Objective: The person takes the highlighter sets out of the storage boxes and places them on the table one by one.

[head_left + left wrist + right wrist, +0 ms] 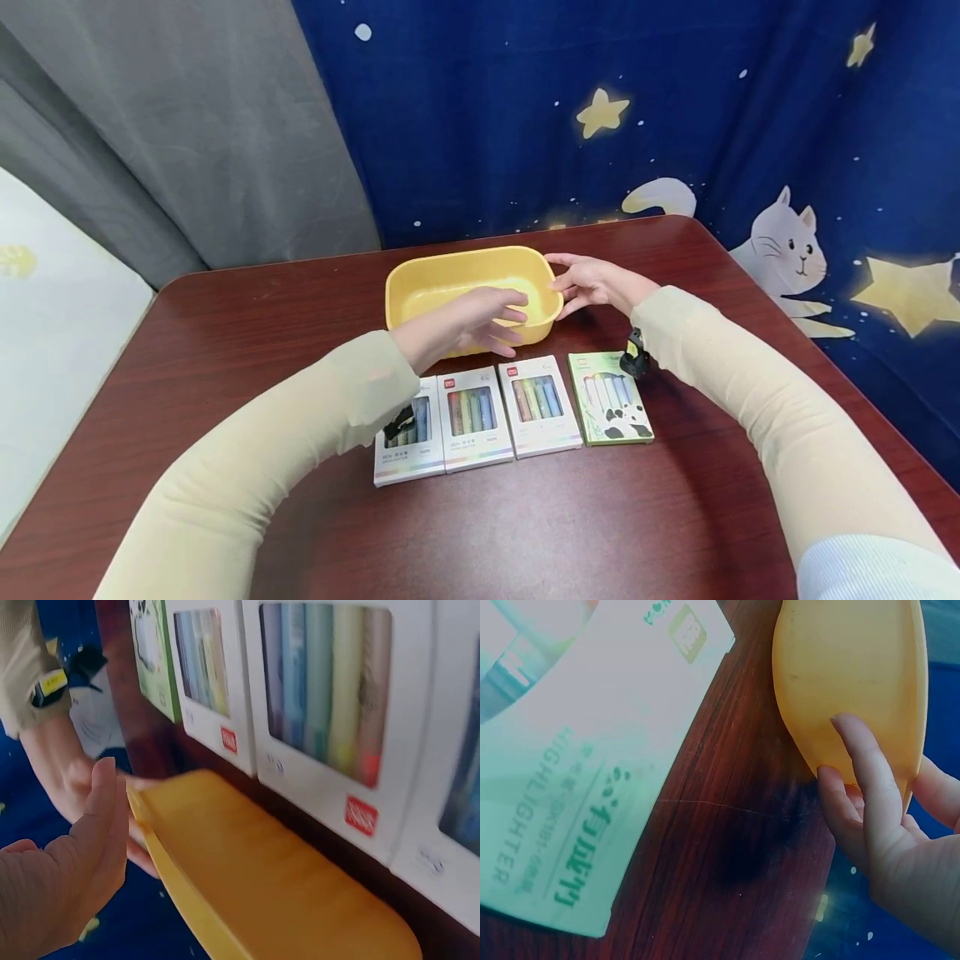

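Observation:
A yellow plastic bin stands on the table beyond a row of highlighter boxes. At its right end my right hand holds the wall, with fingers spread along the outside and the thumb on the other side of the corner, as the right wrist view shows. Over the bin's front part hangs my left hand, its fingers extended and holding nothing. In the left wrist view that hand is apart from the bin. Inside, the bin shows only its bare yellow floor.
Three white highlighter boxes lie side by side before the bin; the leftmost is partly hidden by my left wrist. Right of them lies a green box with a panda picture. Behind the table hang a grey curtain and a blue one.

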`<state>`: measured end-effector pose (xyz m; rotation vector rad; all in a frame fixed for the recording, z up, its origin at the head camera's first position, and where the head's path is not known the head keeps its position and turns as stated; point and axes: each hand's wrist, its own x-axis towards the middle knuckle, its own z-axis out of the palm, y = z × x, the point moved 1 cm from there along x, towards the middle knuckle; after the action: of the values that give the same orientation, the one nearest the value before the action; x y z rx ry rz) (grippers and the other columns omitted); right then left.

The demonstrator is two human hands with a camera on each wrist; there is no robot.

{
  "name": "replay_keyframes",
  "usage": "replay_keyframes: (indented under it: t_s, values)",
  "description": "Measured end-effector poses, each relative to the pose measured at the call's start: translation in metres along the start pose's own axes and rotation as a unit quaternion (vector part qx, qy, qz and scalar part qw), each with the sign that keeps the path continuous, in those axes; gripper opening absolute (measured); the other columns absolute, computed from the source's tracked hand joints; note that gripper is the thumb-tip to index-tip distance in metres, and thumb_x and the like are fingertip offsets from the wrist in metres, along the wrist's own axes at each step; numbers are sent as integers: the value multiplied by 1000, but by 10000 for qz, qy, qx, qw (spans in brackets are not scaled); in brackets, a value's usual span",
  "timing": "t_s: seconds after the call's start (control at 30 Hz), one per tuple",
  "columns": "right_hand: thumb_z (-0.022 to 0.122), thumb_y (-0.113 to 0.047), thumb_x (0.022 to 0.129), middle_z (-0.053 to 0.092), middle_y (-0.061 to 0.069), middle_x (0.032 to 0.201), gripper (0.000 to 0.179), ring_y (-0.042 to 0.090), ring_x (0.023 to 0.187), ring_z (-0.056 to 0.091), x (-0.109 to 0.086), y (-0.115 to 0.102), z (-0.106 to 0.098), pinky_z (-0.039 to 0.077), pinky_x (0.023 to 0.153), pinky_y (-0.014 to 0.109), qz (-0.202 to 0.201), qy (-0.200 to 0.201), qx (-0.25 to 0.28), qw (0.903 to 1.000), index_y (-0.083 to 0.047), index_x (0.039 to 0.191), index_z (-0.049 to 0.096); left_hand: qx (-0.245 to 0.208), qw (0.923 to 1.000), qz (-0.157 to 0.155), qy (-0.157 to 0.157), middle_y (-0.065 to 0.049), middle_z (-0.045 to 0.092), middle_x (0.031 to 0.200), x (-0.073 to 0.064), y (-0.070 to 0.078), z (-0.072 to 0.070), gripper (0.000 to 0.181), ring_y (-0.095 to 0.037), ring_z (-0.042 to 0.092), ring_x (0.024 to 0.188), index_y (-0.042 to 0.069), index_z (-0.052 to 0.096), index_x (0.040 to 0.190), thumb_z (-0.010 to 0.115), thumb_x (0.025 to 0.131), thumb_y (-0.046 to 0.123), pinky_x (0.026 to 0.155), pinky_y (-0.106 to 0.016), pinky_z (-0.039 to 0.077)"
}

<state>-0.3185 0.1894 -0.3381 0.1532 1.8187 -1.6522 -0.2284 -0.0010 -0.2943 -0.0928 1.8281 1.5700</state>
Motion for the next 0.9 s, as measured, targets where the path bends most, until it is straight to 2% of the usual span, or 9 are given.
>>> replay_keyframes:
  t_s: [0.17,0.3,0.47,0.57,0.73,0.8,0.9]
  values:
    - [44,5,92,38,20,133,71,20,76,63,0,0,0,53,75,53,28,47,117,9999,-26,147,12,103,9998,140,116,-17,43,135,-4,3,-18,44,-38,47,118,9,37,137,40,97,27,95,-47,45]
    - [45,5,92,39,19,131,71,20,76,63,0,0,0,53,74,52,44,58,165,9998,-27,147,13,239,9991,264,226,-16,43,135,-7,6,-33,43,-36,49,117,8,38,136,40,98,28,94,-46,46]
    - [45,5,92,34,20,139,72,20,77,64,0,0,-1,51,77,54,65,35,206,9998,-28,147,12,456,9969,429,484,-15,42,136,-11,7,-52,43,-35,49,117,10,37,137,41,97,28,91,-43,49]
    - [45,5,92,33,21,141,72,22,82,63,-1,0,-1,49,80,55,50,24,177,9998,-27,147,12,429,9954,455,727,-14,42,137,-11,8,-64,44,-32,51,113,10,38,137,41,97,28,89,-40,51]
    - [44,5,92,33,21,141,72,23,88,62,-2,1,-1,45,84,56,71,33,189,9998,-28,147,12,415,9884,500,1375,-12,46,134,-9,8,-84,44,-24,55,101,10,40,137,43,97,28,87,-37,52]
    - [44,5,92,34,21,141,72,23,88,62,-3,1,-1,44,85,56,87,41,207,9997,-28,147,12,526,9841,540,1608,-12,45,135,-8,7,-91,45,-24,54,104,10,38,137,43,97,29,88,-37,51]
    - [45,5,92,34,20,141,72,22,86,63,-4,1,0,45,83,56,89,33,225,9997,-28,147,13,582,9800,629,1794,-13,40,139,-7,5,-102,46,-29,49,115,8,36,139,41,97,28,93,-40,48]
